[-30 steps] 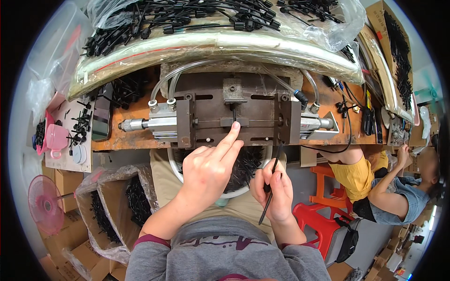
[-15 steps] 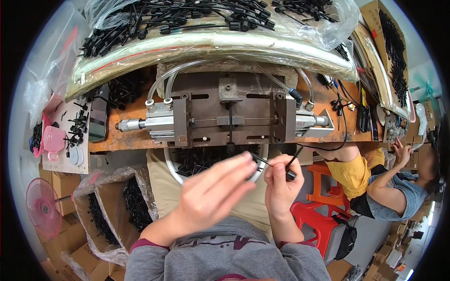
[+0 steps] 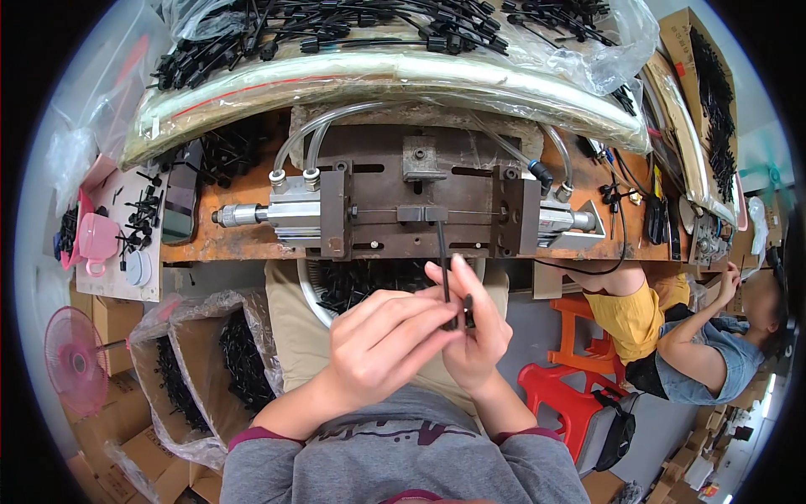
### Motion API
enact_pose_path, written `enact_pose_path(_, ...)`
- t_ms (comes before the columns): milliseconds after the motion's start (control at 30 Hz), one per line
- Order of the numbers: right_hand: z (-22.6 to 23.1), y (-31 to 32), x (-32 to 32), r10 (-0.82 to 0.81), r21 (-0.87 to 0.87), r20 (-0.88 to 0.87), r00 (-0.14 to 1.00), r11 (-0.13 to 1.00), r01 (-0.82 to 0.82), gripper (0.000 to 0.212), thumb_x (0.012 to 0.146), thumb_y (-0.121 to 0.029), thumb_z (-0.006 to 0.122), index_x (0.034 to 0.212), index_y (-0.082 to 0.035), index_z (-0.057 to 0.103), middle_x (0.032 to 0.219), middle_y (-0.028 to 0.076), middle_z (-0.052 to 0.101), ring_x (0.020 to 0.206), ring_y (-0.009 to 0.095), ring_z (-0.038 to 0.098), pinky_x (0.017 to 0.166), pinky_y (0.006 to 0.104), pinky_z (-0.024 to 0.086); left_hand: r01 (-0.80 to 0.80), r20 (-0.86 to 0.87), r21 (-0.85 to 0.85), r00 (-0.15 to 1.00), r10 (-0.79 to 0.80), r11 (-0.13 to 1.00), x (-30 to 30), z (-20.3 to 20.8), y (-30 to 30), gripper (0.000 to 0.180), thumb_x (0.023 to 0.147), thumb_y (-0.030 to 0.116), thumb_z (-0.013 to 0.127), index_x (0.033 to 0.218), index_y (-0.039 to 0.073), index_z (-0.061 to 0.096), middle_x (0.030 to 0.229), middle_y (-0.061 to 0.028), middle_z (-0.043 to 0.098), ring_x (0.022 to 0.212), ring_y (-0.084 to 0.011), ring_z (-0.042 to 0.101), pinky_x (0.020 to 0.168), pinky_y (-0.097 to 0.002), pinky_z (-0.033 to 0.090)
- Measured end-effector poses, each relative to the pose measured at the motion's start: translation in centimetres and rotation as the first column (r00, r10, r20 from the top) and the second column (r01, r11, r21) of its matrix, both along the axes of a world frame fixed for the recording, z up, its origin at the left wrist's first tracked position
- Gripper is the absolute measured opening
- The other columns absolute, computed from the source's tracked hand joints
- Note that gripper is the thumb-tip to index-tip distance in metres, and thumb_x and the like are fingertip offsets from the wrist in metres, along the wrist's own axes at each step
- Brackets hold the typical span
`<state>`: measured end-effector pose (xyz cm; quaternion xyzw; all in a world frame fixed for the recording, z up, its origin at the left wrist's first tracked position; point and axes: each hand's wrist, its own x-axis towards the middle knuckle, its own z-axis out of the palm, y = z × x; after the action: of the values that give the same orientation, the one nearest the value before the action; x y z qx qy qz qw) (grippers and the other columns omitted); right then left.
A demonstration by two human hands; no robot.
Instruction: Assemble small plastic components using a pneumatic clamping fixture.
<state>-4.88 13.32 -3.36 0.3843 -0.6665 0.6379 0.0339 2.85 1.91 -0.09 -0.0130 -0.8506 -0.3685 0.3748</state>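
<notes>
In front of the metal fixture my left hand (image 3: 378,346) is closed, its fingertips pinching the lower end of a thin black rod (image 3: 443,256). The rod stands nearly upright in view, its top reaching the small clamp block (image 3: 422,214) in the middle of the fixture; whether they touch I cannot tell. Close beside, my right hand (image 3: 478,344) is closed round a dark knobbed black rod (image 3: 468,311), with its index finger pointing up along the first rod. Fingers hide the lower ends of both pieces.
The brown fixture (image 3: 386,185) has air cylinders (image 3: 295,220) left and right. Below the bench edge sits a white-rimmed tub (image 3: 311,294) of black parts. Black rods (image 3: 403,34) heap on a plastic-covered pad. A red stool (image 3: 546,395) and a seated person (image 3: 705,336) are at right.
The black rod that lay in the fixture's middle is out of its holder there. My left hand has moved right and my right hand left, so they now meet around the rod.
</notes>
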Motion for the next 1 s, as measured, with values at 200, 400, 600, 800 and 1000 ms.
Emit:
enact_pose_path(200, -0.1, 1.8, -0.5, -0.093, 0.055, 0.232, 0.968, 0.995, 0.083, 0.02, 0.098, -0.009, 0.046, 0.112, 0.003, 0.053, 0.068, 0.001, 0.049, 0.055, 0.005, 0.041, 0.05, 0.0205, 0.032, -0.054, 0.186, -0.335, 0.975, 0.122, 0.941, -0.9, -0.4, -2.1, 0.027, 0.07, 0.008, 0.073, 0.094, -0.003, 0.065, 0.117, -0.0169, 0.062, 0.088, -0.0234, 0.065, 0.071, -0.0315, 0.053)
enact_pose_path(400, 0.4, 2.6, -0.4, 0.145, -0.197, 0.48, 0.865, 0.979, -0.054, 0.035, 0.103, -0.032, 0.031, 0.096, -0.001, 0.046, 0.063, 0.003, 0.041, 0.052, 0.009, 0.033, 0.049, 0.0239, 0.027, -0.051, 0.263, -0.374, 0.952, 0.159, 0.926, -1.7, -0.8, -2.1, 0.025, 0.072, 0.009, 0.07, 0.093, -0.004, 0.064, 0.117, -0.0174, 0.064, 0.065, -0.0193, 0.063, 0.061, -0.0292, 0.05)
enact_pose_path(600, 1.3, 2.5, -0.1, 0.08, -0.189, 0.323, 0.943, 0.982, -0.019, 0.025, 0.101, -0.019, 0.038, 0.091, 0.001, 0.049, 0.074, 0.01, 0.052, 0.066, 0.014, 0.046, 0.06, 0.0249, 0.038, -0.082, 0.304, -0.344, 0.933, 0.194, 0.935, -2.5, 0.2, -2.1, 0.023, 0.069, 0.01, 0.075, 0.089, 0.003, 0.067, 0.118, -0.0103, 0.065, 0.057, -0.0192, 0.061, 0.056, -0.0275, 0.049)
enact_pose_path(800, 2.8, 3.9, -1.4, 0.019, -0.034, 0.202, 0.979, 0.999, -0.012, 0.016, 0.093, -0.004, 0.055, 0.104, 0.005, 0.063, 0.105, 0.011, 0.053, 0.091, 0.016, 0.055, 0.083, 0.0267, 0.045, -0.109, 0.292, -0.362, 0.93, 0.224, 0.926, -2.5, 0.6, -1.9, 0.024, 0.068, 0.01, 0.077, 0.089, 0.004, 0.067, 0.115, -0.0097, 0.066, 0.053, -0.0205, 0.059, 0.053, -0.028, 0.048)
enact_pose_path(1000, 2.7, 4.7, -1.7, 0.192, -0.199, 0.681, 0.707, 0.977, -0.074, 0.014, 0.094, -0.006, 0.057, 0.101, 0.003, 0.065, 0.093, 0.009, 0.064, 0.066, 0.008, 0.056, 0.057, 0.0189, 0.045, 0.065, 0.277, -0.067, 0.96, -0.044, 0.996, -1.6, 2.1, -1.3, 0.038, 0.064, 0.009, 0.081, 0.1, 0.003, 0.068, 0.11, -0.0122, 0.068, 0.066, -0.0195, 0.066, 0.062, -0.0289, 0.054)
